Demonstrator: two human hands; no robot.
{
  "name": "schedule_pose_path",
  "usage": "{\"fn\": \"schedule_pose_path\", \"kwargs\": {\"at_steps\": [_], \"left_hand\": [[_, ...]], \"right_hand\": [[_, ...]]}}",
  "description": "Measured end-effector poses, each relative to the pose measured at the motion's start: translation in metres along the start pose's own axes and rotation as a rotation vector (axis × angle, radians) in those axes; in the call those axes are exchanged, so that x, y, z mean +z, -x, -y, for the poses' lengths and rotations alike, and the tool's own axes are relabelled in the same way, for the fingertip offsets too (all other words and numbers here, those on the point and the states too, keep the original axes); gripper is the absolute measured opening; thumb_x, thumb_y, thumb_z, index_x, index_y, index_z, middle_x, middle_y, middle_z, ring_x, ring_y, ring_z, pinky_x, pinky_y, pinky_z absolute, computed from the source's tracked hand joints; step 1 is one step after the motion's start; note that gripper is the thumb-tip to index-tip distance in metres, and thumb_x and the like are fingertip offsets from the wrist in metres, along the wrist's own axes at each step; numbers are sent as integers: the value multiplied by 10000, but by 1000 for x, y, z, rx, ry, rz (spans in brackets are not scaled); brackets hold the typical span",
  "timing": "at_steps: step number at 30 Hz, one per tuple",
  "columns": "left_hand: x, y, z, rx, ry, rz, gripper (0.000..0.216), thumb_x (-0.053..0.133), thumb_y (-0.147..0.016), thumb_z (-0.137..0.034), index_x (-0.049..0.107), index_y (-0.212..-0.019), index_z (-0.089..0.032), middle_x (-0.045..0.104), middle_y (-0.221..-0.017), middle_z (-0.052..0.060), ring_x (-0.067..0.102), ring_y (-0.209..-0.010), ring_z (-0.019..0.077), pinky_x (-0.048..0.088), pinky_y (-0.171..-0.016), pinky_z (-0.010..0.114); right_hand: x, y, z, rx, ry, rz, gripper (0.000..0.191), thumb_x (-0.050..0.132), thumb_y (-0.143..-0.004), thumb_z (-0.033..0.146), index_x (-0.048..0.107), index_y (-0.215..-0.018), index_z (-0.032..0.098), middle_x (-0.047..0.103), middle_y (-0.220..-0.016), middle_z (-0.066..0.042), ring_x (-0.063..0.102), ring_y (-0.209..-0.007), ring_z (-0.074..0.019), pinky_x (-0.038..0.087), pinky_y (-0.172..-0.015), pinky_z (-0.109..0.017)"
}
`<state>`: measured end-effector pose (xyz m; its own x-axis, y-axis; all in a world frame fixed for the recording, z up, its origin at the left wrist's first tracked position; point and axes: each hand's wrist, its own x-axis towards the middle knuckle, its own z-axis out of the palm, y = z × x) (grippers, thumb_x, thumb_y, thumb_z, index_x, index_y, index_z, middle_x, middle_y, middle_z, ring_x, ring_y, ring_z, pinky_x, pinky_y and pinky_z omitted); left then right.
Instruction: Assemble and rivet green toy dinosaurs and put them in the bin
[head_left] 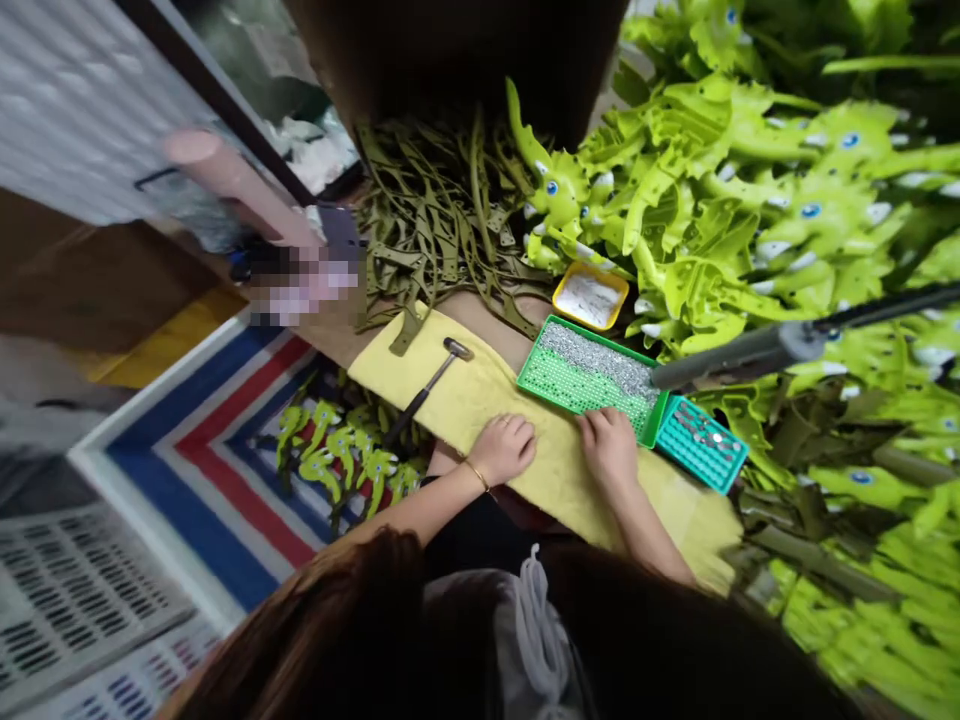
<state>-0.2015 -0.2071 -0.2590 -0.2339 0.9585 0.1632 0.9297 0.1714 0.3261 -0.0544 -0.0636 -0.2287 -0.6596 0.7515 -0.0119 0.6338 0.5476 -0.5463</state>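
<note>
My left hand (pixel 507 446) rests on a yellow cloth (pixel 559 465) laid along the work surface. Its fingers are curled in, and I cannot see what is under them. My right hand (pixel 609 442) is at the near edge of a green tray (pixel 581 368) full of small holes, its fingers bent and close together by the rim. Small silvery metal pieces (pixel 596 350) cover the far part of that tray. Left of my hands, a small hammer (pixel 433 385) with a black grip lies across the cloth's edge.
A teal tray (pixel 702 443) with metal discs adjoins the green one. Behind stands a yellow dish (pixel 590 296) with white contents. Olive plastic strips (pixel 435 220) and lime-green dragon-like parts (pixel 690 200) are heaped around. A striped bin (pixel 247 450) holds similar parts. A grey rod (pixel 742 355) juts in.
</note>
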Motion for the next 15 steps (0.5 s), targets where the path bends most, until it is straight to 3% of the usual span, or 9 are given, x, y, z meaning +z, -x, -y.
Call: {"fn": "schedule_pose_path", "kwargs": {"at_steps": [5,9,12,15], "left_hand": [[9,7,8,85,65,-61,172,458,-912,-270,581,-850,-166,611,-809,75,570,-797,209,444,-735,341],[-2,-1,29,99,195,-78,191,427,-908,-228,584,-979,-145,631,-936,103,582,-920,206,471,-835,331],[-18,-14,53,-16,118,-122,269,432,-882,-234,616,-1042,-119,627,-1110,157,548,-1107,267,415,-996,412],[-26,-25,74,-34,-41,3,463,379,-921,-350,556,-1261,-91,472,-1433,187,357,-1369,350,215,-1148,540]], "right_hand": [[17,4,1,-35,381,-125,377,401,-949,371,683,-807,165,625,-840,-118,501,-831,-227,402,-786,-353],[22,18,11,29,403,-274,323,429,-943,354,676,-983,149,633,-1025,-142,515,-977,-253,405,-860,-380],[18,53,10,79,367,-444,379,389,-955,398,645,-1084,150,621,-1109,-148,519,-1038,-256,405,-915,-403],[7,101,-12,256,310,-446,436,374,-952,416,620,-1146,113,615,-1197,-187,531,-1122,-284,400,-987,-447]]}}
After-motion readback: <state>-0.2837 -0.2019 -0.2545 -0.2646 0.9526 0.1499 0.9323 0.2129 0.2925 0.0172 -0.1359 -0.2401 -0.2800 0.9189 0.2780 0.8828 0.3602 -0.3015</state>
